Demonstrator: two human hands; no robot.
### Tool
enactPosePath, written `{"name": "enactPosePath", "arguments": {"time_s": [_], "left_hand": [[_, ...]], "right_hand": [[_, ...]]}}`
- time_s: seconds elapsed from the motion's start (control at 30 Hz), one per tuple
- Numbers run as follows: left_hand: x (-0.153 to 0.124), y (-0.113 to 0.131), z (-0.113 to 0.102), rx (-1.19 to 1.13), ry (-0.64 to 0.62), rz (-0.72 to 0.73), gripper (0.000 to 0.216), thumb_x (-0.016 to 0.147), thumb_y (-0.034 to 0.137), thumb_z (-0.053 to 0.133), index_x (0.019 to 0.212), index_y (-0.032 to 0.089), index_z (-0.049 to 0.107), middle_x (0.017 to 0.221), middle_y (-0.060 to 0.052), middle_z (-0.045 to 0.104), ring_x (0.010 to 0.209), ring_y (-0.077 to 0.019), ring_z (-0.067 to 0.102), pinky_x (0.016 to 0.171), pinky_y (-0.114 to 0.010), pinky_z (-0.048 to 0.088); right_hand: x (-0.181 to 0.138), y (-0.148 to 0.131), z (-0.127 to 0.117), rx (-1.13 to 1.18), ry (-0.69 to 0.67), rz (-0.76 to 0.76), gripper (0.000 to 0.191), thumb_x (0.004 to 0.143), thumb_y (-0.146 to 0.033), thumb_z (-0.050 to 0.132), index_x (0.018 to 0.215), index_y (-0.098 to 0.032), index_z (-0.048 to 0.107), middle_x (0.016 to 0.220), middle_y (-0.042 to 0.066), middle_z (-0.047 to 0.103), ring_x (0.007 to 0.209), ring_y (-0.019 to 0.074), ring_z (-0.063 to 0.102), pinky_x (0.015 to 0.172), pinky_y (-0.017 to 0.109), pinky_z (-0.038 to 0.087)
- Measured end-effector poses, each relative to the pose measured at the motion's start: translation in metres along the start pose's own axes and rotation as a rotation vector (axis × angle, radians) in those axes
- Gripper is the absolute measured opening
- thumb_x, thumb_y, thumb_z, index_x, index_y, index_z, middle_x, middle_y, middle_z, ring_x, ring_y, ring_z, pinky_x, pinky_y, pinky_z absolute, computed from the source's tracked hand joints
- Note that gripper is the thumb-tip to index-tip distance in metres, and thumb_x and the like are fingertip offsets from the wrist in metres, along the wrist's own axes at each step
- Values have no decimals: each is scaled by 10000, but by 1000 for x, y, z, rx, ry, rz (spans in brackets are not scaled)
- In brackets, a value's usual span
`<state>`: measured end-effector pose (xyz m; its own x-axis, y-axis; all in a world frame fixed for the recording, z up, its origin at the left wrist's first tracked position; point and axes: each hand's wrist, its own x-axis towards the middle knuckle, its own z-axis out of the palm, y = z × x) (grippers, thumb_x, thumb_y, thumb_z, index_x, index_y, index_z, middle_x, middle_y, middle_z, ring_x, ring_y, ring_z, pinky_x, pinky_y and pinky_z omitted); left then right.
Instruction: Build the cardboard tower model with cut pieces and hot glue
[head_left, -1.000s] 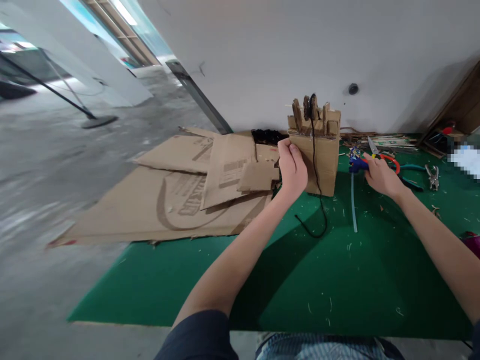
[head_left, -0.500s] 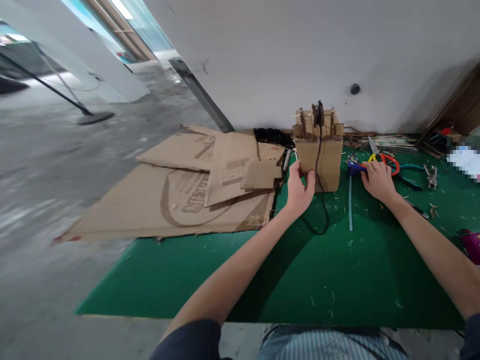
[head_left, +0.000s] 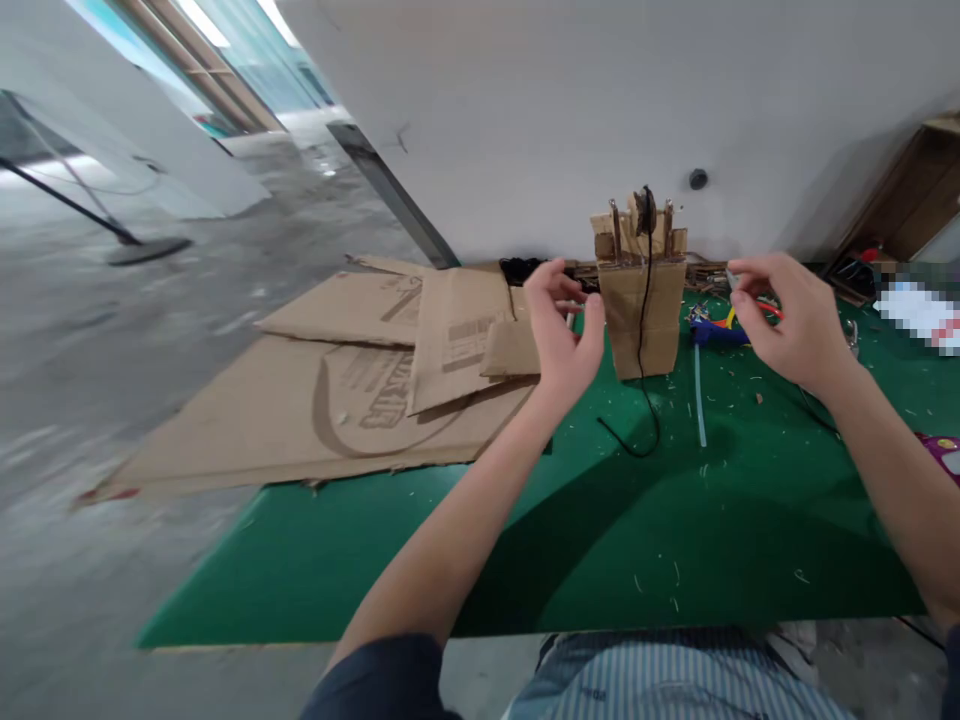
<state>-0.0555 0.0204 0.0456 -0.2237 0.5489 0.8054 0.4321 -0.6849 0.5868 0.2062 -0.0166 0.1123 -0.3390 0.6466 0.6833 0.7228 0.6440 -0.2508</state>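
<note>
A small upright cardboard box (head_left: pixel 645 310) stands on the green mat (head_left: pixel 600 540), with wooden sticks and a dark spool on top and a black cord (head_left: pixel 641 420) hanging down its front. My left hand (head_left: pixel 562 335) hovers just left of the box, fingers curled apart, holding nothing. My right hand (head_left: pixel 787 320) is raised to the right of the box, fingers spread, empty. Below the right hand lie a blue glue gun (head_left: pixel 716 333) and a clear glue stick (head_left: pixel 699 395).
Flattened cardboard sheets (head_left: pixel 352 390) cover the floor and the mat's left edge. Scissors, pliers and wooden sticks lie along the wall at the right. A brown cardboard piece (head_left: pixel 915 190) leans in the far right corner. A pink object (head_left: pixel 946 450) sits at the right edge.
My left hand has let go of the box and lifted away to its left. My right hand has come up off the glue gun and opened.
</note>
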Motion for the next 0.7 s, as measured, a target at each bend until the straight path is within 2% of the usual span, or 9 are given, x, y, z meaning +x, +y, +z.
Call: {"name": "enactPosePath", "arguments": {"time_s": [0.07, 0.13, 0.23, 0.3, 0.4, 0.5, 0.57, 0.7], "left_hand": [[17, 16, -7, -11, 26, 44, 492, 983, 667, 497, 1287, 283, 447, 1037, -63, 548, 915, -183, 593, 784, -327, 524], [32, 28, -11, -29, 14, 37, 481, 981, 677, 501, 1273, 297, 459, 1029, -54, 534, 869, -171, 576, 731, -311, 503], [43, 31, -8, -38, -16, -31, 457, 956, 606, 615, 1270, 307, 469, 1055, -59, 545, 857, -168, 567, 672, -294, 482], [44, 25, -5, -29, -61, -97, 488, 915, 498, 712, 1291, 299, 472, 1091, -65, 568, 849, -167, 578, 677, -300, 496], [42, 18, -4, 83, -185, -191, 478, 831, 333, 784, 1219, 222, 528, 1039, -76, 626, 824, -184, 608, 707, -331, 516], [45, 21, -9, 273, -441, -244, 180, 821, 266, 729, 920, 185, 603, 832, -69, 674, 751, -222, 631, 702, -371, 513], [47, 26, -12, 337, -571, -231, 99, 852, 259, 661, 796, 197, 607, 773, -72, 697, 706, -234, 639, 673, -374, 501], [50, 30, -14, 359, -623, -179, 145, 867, 251, 629, 729, 208, 619, 743, -72, 715, 678, -234, 641, 647, -360, 490]], "right_hand": [[10, -20, -11, 32, 28, 34, 336, 1009, -351, 466, 1300, -258, 606, 1009, 70, 704, 882, 218, 659, 858, 405, 524], [21, -36, -12, 40, 2, 45, 365, 1005, -364, 477, 1334, -252, 590, 976, 54, 701, 826, 199, 647, 805, 372, 518], [34, -51, 4, 25, -58, 106, 396, 991, -343, 509, 1361, -209, 559, 981, 53, 713, 795, 188, 640, 782, 352, 509], [36, -55, 23, 39, -64, 189, 320, 1013, -370, 496, 1274, -210, 592, 959, 57, 721, 806, 192, 654, 761, 336, 497], [35, -56, 51, 54, -84, 229, 273, 1019, -434, 510, 1045, -199, 648, 886, 56, 722, 786, 189, 658, 730, 320, 462], [35, -53, 70, -60, -94, 266, 353, 1010, -486, 523, 916, -178, 669, 847, 83, 733, 794, 223, 670, 703, 329, 425], [36, -51, 77, -169, -95, 284, 406, 1014, -505, 503, 897, -163, 689, 839, 114, 743, 795, 254, 680, 680, 336, 403], [39, -49, 77, -293, -138, 278, 433, 1049, -459, 423, 931, -153, 706, 855, 147, 755, 778, 280, 687, 651, 341, 360]]}}
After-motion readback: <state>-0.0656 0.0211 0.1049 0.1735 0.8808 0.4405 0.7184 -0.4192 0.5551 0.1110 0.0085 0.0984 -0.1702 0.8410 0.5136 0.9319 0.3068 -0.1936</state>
